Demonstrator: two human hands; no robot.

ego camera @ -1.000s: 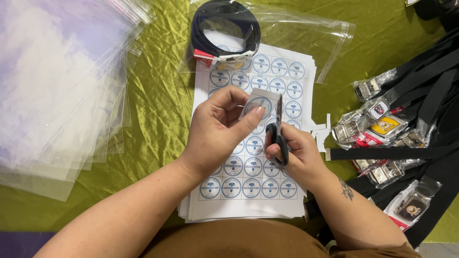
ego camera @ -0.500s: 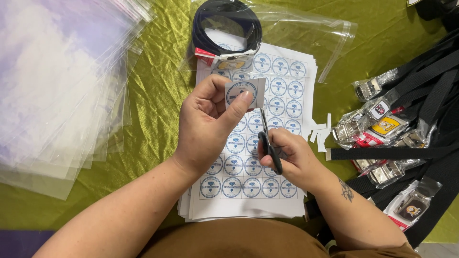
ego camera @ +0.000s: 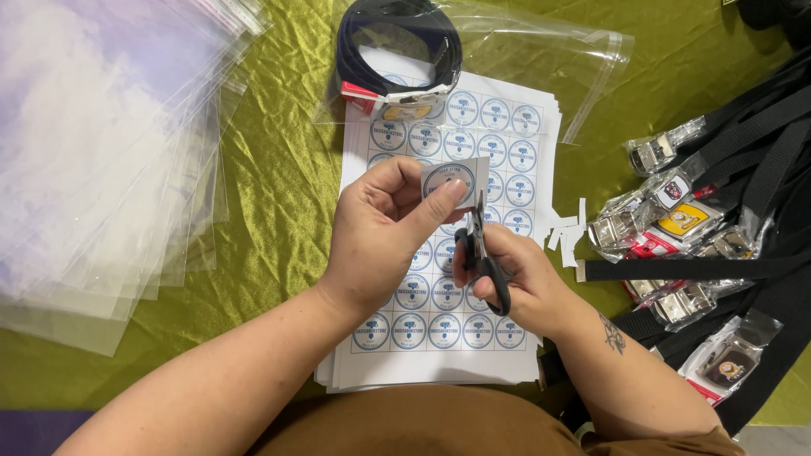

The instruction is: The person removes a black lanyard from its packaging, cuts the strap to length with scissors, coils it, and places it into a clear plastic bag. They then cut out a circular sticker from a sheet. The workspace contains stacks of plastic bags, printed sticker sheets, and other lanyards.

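My left hand (ego camera: 384, 236) pinches a small cut-out paper square with a round blue and white sticker (ego camera: 456, 180) between thumb and forefinger. My right hand (ego camera: 519, 274) grips black-handled scissors (ego camera: 483, 257), blades pointing up and touching the lower right edge of the cut-out. Both hands hover over a stack of white sheets printed with rows of the same round stickers (ego camera: 439, 312).
A coiled black belt in a clear bag (ego camera: 397, 51) lies at the sheets' top. A pile of clear plastic bags (ego camera: 93, 160) sits left. Black belts with metal buckles (ego camera: 693, 228) are heaped right. Paper scraps (ego camera: 566, 232) lie on the green cloth (ego camera: 279, 169).
The left hand has turned and lifted the cut-out slightly, and the scissors have shifted along its edge, from the right side to below it.
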